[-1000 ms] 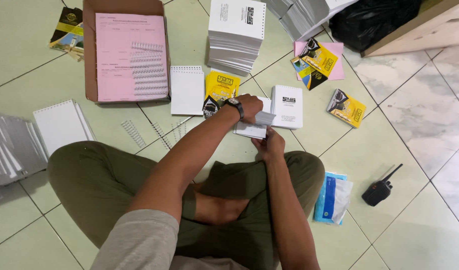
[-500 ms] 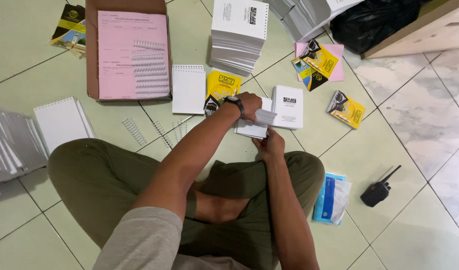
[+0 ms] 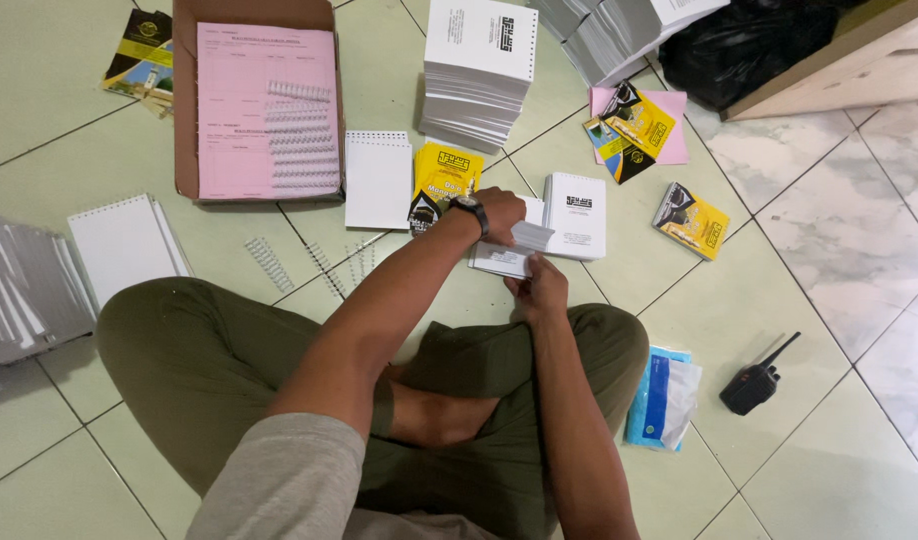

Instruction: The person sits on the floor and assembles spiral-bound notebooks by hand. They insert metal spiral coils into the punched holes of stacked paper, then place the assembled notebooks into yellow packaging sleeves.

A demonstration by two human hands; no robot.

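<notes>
My left hand (image 3: 499, 208) and right hand (image 3: 541, 290) held the small white booklet (image 3: 511, 250) low over the floor (image 3: 829, 240), fingers pinching its pages, as in the preceding second. Little had changed. Binding coils (image 3: 269, 264) lay near my knee.

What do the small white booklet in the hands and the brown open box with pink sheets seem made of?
The small white booklet: matte paper, judging by its thin stacked page edges. The brown open box: probably cardboard, with dull brown walls and folded flaps. The pink sheets look like thin printed paper.
</notes>
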